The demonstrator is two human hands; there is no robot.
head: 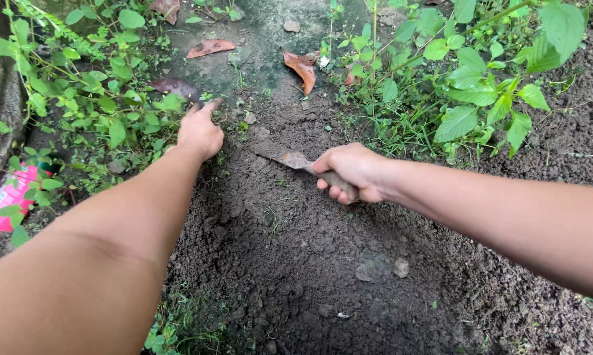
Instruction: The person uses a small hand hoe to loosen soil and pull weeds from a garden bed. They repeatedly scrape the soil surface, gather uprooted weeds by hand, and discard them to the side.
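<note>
The right hand (350,172) grips a trowel (295,160), blade on the soil (296,263). The left hand (199,131), loosely closed, reaches into weeds (92,92) at the soil's left edge, grasping nothing visible.

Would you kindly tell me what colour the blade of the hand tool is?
Rusty brown with grey patches; the blade shows best in the head view.

We see dark brown, crumbly soil (296,263) with a pale grey flat stone (375,268) set in it. The small hand trowel's blade (290,159) is rusty brown, streaked with grey. Bright green leafy weeds (480,92) edge the soil. Dry fallen leaves (303,69) are orange-brown. A crumpled plastic wrapper (10,197) shows bright pink with white marks.
</note>
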